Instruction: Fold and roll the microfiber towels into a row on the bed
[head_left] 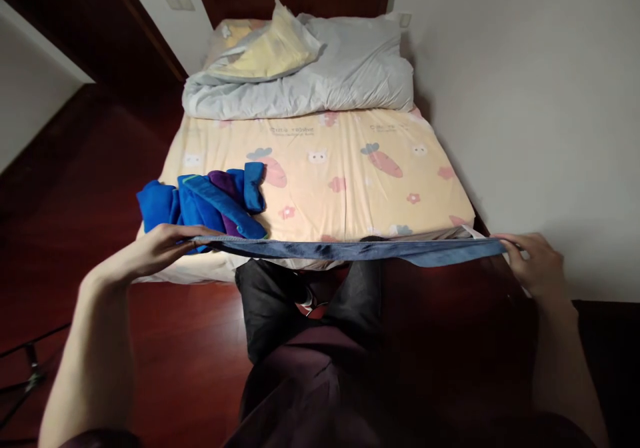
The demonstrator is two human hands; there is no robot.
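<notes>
A blue denim-like garment (350, 251) is stretched almost level between my two hands, seen nearly edge-on, so its full shape is hidden. My left hand (167, 245) pinches its left end, close to the front edge of the bed. At the far right end, my right hand (535, 258) grips the other corner between thumb and fingers. Just beyond my left hand lies a heap of blue and purple clothing (205, 205) on the bed. Some paler cloth shows behind the garment near my right hand.
The bed (320, 188) has a yellow sheet with carrots and rabbits. A grey-white quilt (360, 61) and a yellow pillow (275, 48) lie at its head. A white wall (540, 135) runs along the right. Part of a black stand (33, 361) shows at lower left.
</notes>
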